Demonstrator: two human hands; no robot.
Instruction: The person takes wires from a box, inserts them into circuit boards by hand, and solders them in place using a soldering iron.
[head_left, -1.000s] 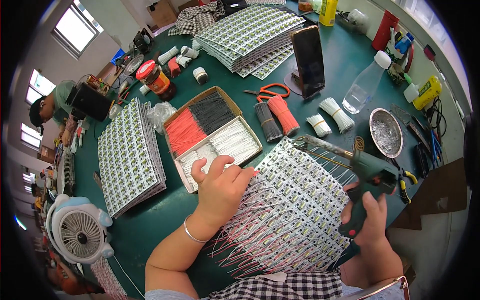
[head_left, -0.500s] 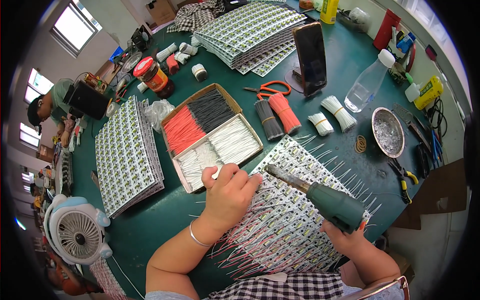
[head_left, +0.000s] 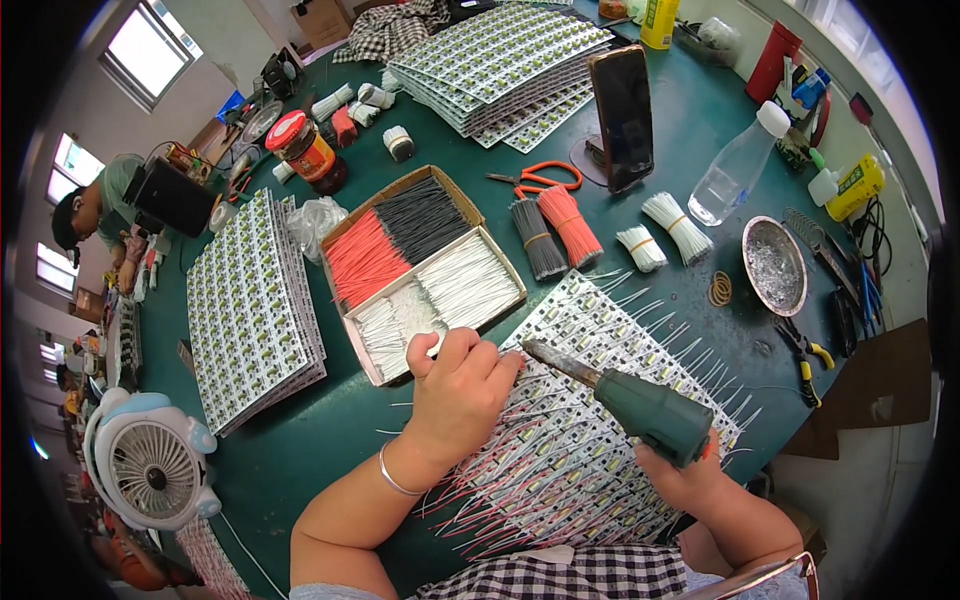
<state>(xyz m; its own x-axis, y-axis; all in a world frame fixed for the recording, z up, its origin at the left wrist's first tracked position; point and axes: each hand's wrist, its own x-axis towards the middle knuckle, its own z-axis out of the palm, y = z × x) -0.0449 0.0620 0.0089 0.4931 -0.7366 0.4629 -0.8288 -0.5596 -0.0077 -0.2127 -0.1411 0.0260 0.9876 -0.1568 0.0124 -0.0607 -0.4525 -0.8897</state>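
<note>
A circuit board panel (head_left: 610, 340) with thin white and red wires along its rows lies in front of me. My right hand (head_left: 685, 470) is wrapped round the handle of a green soldering gun (head_left: 655, 412). Its metal barrel points left and its tip is over the panel's upper left part. My left hand (head_left: 460, 385) is closed, fingers pinched by the panel's left edge close to the tip; what they hold is hidden. Just beyond it sits a cardboard box (head_left: 372, 370) of cut wires: red wires (head_left: 368, 262), black wires (head_left: 428, 218) and white wires (head_left: 465, 280).
Stacked panels stand at left (head_left: 250, 310) and far back (head_left: 500, 65). Beyond my panel are bundled wires (head_left: 570, 225), orange-handled scissors (head_left: 540, 178), a phone on a stand (head_left: 622, 120), a bottle (head_left: 735, 170) and a metal bowl (head_left: 775, 265). A fan (head_left: 155, 470) stands left; a co-worker (head_left: 100, 210) bends at far left.
The soldering gun and my right hand have shifted slightly left, bringing the tip nearer my left fingers. My left hand has hardly moved.
</note>
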